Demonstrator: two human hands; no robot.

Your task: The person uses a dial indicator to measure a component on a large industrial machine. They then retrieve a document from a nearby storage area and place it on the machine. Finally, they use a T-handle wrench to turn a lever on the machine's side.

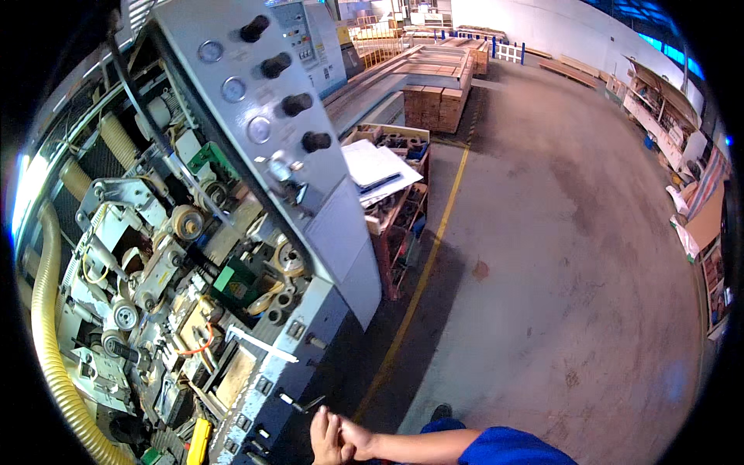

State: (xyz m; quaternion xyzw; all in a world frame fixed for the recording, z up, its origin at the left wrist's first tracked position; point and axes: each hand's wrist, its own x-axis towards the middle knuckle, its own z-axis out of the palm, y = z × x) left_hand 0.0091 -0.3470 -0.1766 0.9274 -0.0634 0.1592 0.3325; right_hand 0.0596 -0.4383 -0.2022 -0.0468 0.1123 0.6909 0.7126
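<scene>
At the lower edge, beside the front rail of a machine, my left hand (327, 443) and my right hand (355, 439) are pressed together with bent fingers. Both look closed; anything between them is hidden. Just above the fingertips a thin dark pointed piece (314, 403) shows; whether it is held or belongs to the machine I cannot tell. A metal rod with a black part (291, 401) sticks out of the machine's rail (267, 385) close by. On the machine bed lie a white L-shaped bar (263, 346) and a yellow-handled object (199, 442).
The opened machine holds rollers, green boxes (235, 280) and a ribbed yellow hose (48, 325). Its grey panel (279, 101) has gauges and black knobs. Papers (380, 170) lie on a cart (397, 252). Stacked timber (435, 108) stands beyond, beside a yellow floor line (435, 248).
</scene>
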